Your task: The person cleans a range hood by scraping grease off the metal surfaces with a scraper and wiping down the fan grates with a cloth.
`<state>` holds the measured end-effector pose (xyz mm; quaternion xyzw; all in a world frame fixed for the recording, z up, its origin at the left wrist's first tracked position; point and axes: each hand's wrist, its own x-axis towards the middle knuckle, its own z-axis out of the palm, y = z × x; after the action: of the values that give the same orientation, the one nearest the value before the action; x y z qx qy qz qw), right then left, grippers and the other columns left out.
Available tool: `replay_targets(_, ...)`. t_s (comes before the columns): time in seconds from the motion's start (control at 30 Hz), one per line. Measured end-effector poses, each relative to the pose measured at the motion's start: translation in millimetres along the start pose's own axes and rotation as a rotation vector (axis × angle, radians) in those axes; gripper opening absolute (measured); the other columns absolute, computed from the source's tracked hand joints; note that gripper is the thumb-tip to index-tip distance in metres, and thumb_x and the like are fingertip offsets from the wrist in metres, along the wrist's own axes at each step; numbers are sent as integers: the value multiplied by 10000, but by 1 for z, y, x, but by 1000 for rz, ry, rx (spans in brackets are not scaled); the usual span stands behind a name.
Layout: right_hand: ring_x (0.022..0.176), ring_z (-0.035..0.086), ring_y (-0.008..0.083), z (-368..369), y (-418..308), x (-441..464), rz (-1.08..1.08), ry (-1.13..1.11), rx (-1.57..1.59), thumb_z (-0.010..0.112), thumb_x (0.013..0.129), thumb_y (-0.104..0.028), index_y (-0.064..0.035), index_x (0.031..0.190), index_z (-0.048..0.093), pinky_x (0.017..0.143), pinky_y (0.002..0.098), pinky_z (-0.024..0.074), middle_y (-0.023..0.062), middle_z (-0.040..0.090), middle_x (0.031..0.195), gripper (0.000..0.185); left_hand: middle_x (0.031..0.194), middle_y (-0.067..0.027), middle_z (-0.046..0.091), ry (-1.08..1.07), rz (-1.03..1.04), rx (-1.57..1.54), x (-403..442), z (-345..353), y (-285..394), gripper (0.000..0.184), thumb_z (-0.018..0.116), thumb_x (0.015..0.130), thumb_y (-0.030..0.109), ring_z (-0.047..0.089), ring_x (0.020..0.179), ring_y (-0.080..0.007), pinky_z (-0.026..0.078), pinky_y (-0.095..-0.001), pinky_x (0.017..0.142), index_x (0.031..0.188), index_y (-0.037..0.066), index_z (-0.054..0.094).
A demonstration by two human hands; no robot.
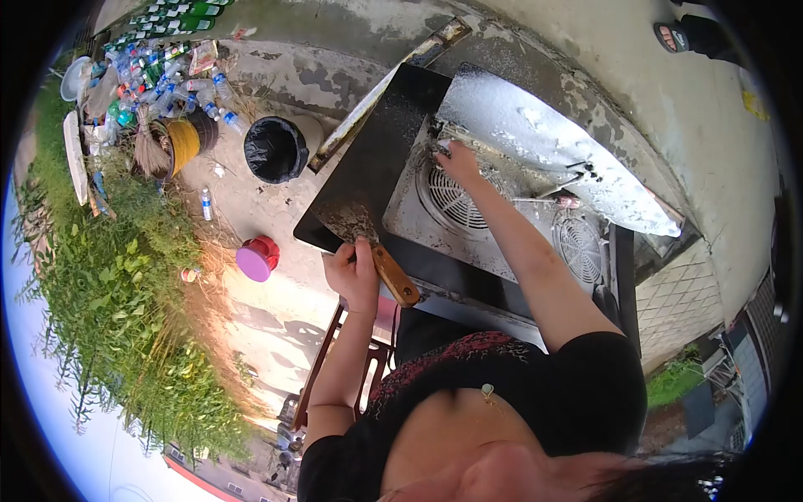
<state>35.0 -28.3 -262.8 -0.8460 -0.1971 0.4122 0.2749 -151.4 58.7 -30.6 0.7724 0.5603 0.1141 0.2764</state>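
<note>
A grimy range hood (406,205) lies in front of me with two round fan grilles (452,197) facing up. My right hand (458,163) reaches over the upper grille to the hood's inner edge. Its fingers are closed around something small and whitish that I cannot make out. My left hand (355,276) is at the hood's near left corner, closed on a broad-bladed scraper. The scraper's wooden handle (395,276) points toward me, and its blade (351,222) carries brown residue. A thin stick-like tool (535,200) with a reddish end lies near the lower grille.
A curved, dirty metal panel (535,125) stands along the hood's far side. Left of it are a black-lined bin (276,149), a pink-topped stool (256,259) and piled plastic bottles (180,96). Another person's sandalled foot (669,38) shows at the top right.
</note>
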Motion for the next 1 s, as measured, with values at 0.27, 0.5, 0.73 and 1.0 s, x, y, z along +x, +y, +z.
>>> replay_targets(0.27, 877, 491, 350, 1, -15, -40, -579, 46, -38, 595, 698, -135, -19, 851, 559, 770, 389, 410, 120, 537, 949, 196, 486, -143, 400, -4, -24, 24, 0, 0, 3, 330, 587, 734, 205, 387, 518, -290, 311, -391, 488, 502, 8, 461)
replay_targets(0.5, 897, 502, 342, 15, -8, 18, -70, 129, -155, 566, 738, -164, -35, 827, 592, 739, 391, 442, 108, 540, 957, 159, 490, -143, 412, 8, -19, 9, 3, 0, 5, 321, 587, 731, 208, 389, 518, -291, 319, -384, 493, 507, 8, 473)
replay_targets(0.73, 849, 516, 354, 17, -4, 7, -52, 398, -143, 539, 758, -155, 13, 867, 584, 747, 399, 438, 161, 558, 901, 206, 489, -138, 404, 18, -21, 37, -1, -3, 9, 311, 586, 727, 208, 392, 524, -289, 321, -373, 494, 510, 12, 478)
replay_targets(1.0, 763, 567, 349, -49, -52, -38, -157, 34, 132, 596, 743, -254, -3, 878, 582, 691, 386, 446, 207, 584, 838, 286, 485, -126, 421, 7, -39, -18, 0, -2, 11, 308, 583, 731, 178, 390, 525, -271, 317, -360, 502, 507, 3, 465)
